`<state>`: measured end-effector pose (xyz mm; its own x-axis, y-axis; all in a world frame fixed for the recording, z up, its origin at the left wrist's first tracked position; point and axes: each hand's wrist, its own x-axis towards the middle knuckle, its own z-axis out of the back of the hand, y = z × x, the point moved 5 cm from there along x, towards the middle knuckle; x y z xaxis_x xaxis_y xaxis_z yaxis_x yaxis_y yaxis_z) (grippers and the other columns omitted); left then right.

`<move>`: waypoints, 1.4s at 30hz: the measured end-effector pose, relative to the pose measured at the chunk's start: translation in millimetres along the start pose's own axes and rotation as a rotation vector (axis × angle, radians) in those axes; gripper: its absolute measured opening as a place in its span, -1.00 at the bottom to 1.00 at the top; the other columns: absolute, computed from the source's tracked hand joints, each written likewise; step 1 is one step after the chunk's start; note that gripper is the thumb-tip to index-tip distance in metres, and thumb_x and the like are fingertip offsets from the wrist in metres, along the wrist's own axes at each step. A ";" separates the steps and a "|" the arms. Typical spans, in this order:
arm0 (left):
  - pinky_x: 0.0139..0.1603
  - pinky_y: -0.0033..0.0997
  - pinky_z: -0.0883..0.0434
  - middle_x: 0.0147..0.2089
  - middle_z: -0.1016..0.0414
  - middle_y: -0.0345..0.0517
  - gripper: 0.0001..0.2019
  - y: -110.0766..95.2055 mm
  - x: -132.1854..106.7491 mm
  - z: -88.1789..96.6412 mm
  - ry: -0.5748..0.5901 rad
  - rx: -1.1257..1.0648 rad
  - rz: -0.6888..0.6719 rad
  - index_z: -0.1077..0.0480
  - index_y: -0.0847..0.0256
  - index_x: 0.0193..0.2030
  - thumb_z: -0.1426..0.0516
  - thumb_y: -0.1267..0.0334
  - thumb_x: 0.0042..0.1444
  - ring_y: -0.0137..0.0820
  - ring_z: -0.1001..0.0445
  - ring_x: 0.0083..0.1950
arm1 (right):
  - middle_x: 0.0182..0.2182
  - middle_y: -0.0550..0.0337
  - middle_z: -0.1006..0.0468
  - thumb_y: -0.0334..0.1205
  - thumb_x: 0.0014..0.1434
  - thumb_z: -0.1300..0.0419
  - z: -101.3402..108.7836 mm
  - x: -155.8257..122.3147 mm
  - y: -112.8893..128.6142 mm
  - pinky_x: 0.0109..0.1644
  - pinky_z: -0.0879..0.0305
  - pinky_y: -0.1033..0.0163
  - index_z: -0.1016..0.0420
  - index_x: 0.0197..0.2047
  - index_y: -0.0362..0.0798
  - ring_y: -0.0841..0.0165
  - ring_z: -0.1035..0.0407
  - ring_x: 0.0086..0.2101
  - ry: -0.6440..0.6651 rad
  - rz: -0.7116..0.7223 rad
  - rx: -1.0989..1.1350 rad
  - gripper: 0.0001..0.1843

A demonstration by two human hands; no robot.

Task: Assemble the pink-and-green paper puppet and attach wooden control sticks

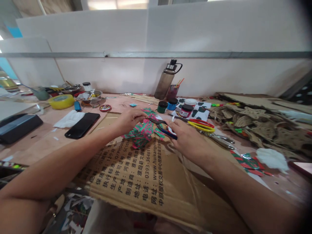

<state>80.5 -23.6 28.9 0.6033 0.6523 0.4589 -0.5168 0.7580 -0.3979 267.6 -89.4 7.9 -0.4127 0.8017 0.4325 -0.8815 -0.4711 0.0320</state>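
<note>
My left hand [130, 121] is closed on a green and pink patterned craft piece [142, 131] that lies on a printed cardboard sheet [136, 175]. My right hand [187, 138] grips small pliers with blue handles [165, 128], whose dark jaws point left onto the top of the craft piece. Both forearms reach in from the bottom corners.
Red and yellow handled scissors [202, 125] and metal pliers [223, 139] lie right of my hand. Paint jars [186, 110], a water bottle [167, 81], a black phone [82, 125], yellow tape [61, 101] and woven rope shapes [255, 123] crowd the table.
</note>
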 end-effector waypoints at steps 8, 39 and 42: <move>-0.22 -0.46 -0.37 -0.34 -0.56 -0.12 -0.83 4.1 0.2 -2.1 0.025 -0.064 0.047 -0.53 0.25 -0.27 -0.09 0.34 0.18 -0.47 -0.43 -0.32 | 0.00 -0.09 -0.47 -0.38 0.13 -0.13 0.0 -1.0 0.2 -0.02 -0.37 0.07 -0.17 0.32 -0.05 0.13 -0.41 -0.06 0.006 0.011 -0.044 -0.33; -0.21 -0.45 -0.39 -0.32 -0.60 -0.10 -0.84 5.4 -1.9 -5.7 0.009 -0.003 0.000 -0.55 0.24 -0.28 -0.12 0.38 0.17 -0.46 -0.48 -0.30 | -0.05 -0.07 -0.53 -0.32 0.12 -0.19 -0.5 -2.9 7.1 -0.06 -0.40 0.08 -0.38 0.14 -0.07 0.15 -0.45 -0.14 0.049 -0.005 -0.001 -0.52; -0.18 -0.44 -0.41 -0.31 -0.61 -0.10 -0.85 4.0 -3.6 -5.8 -0.028 0.023 -0.045 -0.56 0.23 -0.30 -0.13 0.41 0.15 -0.46 -0.49 -0.29 | -0.04 -0.05 -0.53 -0.31 0.12 -0.20 -1.4 -3.2 9.0 -0.02 -0.38 0.10 -0.40 0.11 -0.06 0.17 -0.45 -0.11 0.041 0.011 -0.003 -0.55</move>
<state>79.7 -23.0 21.0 0.6088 0.6174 0.4982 -0.5039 0.7860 -0.3583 260.6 -95.7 5.5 -0.4316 0.8109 0.3952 -0.8776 -0.4788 0.0242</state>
